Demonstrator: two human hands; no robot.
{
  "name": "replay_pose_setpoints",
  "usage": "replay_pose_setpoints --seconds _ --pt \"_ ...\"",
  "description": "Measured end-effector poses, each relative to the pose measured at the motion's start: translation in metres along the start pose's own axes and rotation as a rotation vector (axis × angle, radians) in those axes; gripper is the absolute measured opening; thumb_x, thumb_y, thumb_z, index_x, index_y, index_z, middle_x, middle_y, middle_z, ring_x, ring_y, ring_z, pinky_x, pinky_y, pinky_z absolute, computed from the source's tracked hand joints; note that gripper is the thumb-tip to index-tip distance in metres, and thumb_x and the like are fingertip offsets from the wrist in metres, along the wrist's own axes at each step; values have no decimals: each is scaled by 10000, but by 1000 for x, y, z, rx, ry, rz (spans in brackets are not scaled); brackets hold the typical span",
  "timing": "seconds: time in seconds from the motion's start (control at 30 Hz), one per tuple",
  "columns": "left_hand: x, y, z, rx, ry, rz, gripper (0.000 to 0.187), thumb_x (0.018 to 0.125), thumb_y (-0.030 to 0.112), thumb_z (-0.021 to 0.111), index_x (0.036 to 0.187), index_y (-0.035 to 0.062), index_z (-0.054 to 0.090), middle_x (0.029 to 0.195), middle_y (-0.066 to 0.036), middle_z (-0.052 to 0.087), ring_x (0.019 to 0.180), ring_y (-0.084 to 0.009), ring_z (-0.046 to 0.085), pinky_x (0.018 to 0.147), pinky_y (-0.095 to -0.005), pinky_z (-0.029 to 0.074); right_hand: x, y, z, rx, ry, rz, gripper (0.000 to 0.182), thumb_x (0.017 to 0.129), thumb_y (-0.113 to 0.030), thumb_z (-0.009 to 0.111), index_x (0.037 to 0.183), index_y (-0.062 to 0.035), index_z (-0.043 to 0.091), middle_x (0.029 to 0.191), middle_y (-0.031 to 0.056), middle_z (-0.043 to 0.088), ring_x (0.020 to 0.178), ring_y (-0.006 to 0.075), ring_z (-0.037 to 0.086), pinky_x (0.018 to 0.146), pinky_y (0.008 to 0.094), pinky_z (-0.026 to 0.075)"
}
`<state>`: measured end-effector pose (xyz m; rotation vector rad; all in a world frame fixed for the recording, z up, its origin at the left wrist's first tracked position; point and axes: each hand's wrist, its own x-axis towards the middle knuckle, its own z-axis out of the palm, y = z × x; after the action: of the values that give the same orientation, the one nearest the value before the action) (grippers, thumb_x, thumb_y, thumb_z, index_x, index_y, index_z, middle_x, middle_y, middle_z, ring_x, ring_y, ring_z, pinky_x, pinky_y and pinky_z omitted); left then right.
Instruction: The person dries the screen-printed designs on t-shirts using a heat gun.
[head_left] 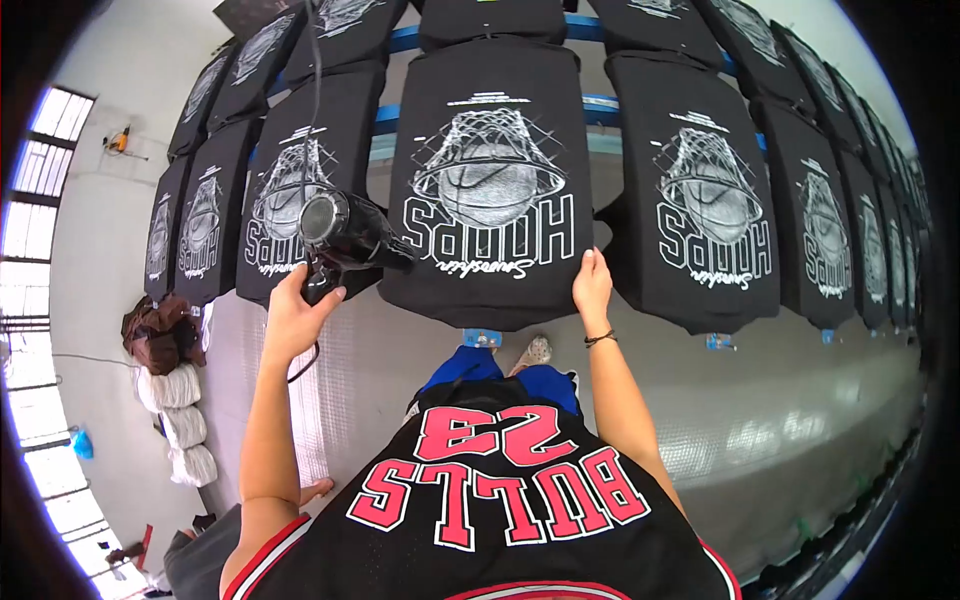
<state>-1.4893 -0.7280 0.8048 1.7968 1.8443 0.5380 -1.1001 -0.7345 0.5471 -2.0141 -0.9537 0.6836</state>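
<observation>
My left hand (pixel 302 303) is closed around the handle of a black hair dryer (pixel 350 232). The dryer's nozzle points right, at the lower left of the print on a black T-shirt (pixel 490 185). That shirt is stretched flat on a board in front of me and bears a white basketball, net and lettering. At its lower right edge, my right hand (pixel 593 285) grips the side of the shirt, thumb on top; the fingers under the edge are partly hidden.
More printed black shirts on boards stand to the left (pixel 290 190) and right (pixel 700 200), with another row behind. A blue rail (pixel 600 105) runs between rows. A dark cord (pixel 317 90) hangs above the dryer. White bundles (pixel 183 420) lie at left, near another person's foot (pixel 318 489).
</observation>
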Motion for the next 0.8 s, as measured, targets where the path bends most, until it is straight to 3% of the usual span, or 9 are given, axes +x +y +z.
replay_pose_setpoints --seconds 0.07,0.17,0.27,0.33,0.47,0.63,0.67,0.73,0.8 --pt "15 -12 -3 61 -15 -49 332 785 172 772 953 -69 618 776 -104 640 703 -146 551 682 -319 480 6 11 7 -40 -18 32 505 1035 -395 393 1239 22 592 1123 280 663 1066 459 617 912 495 487" --pt "53 -15 5 73 122 78 405 799 239 770 1016 -67 620 850 -195 686 745 -251 644 737 -367 500 -1 -1 0 -193 -100 98 515 1039 -408 373 1223 29 575 1089 298 662 1041 469 621 879 523 488" --pt "94 -9 7 150 41 70 408 798 246 770 1012 -67 618 834 -180 682 724 -253 632 715 -361 496 -14 -3 -7 -355 -146 139 497 1038 -411 372 1233 8 556 1049 291 670 1000 469 629 862 544 490" --pt "107 14 15 101 -55 91 403 796 246 772 1003 -65 620 821 -175 678 706 -237 616 703 -358 492 -28 -4 -10 -324 -85 76 483 1031 -399 406 1259 1 552 1073 272 669 1021 458 623 880 533 489" --pt "125 73 59 -86 -225 233 392 793 253 774 972 -63 626 782 -160 663 671 -200 582 678 -350 486 -47 22 -11 -263 -4 -108 510 1017 -386 471 1368 -17 490 1307 232 576 1231 418 519 1023 485 428" --pt "135 131 123 -10 -274 373 408 794 295 770 918 -61 617 608 -131 567 556 -225 546 601 -379 467 -66 28 -25 -282 -13 -150 534 1021 -381 466 1417 -23 455 1423 186 502 1340 431 417 1079 500 375" --pt "129 133 126 8 -333 357 368 815 254 754 967 -56 626 707 -78 607 634 -130 519 614 -307 445 -67 29 -29 -312 -29 -180 527 1023 -377 461 1414 -23 458 1444 175 484 1362 421 396 1093 498 361" --pt "109 143 115 46 -466 275 358 811 232 757 975 -60 629 703 -68 604 633 -113 500 615 -296 438 -64 32 -34 -315 -40 -185 510 1027 -361 456 1411 -24 464 1470 159 460 1386 409 367 1111 501 336" --pt "80 137 109 12 -411 301 349 798 208 767 978 -59 630 712 -58 609 638 -103 489 621 -298 438 -60 32 -32 -167 55 -210 501 1028 -351 457 1410 -27 467 1462 163 466 1373 418 379 1112 510 331"
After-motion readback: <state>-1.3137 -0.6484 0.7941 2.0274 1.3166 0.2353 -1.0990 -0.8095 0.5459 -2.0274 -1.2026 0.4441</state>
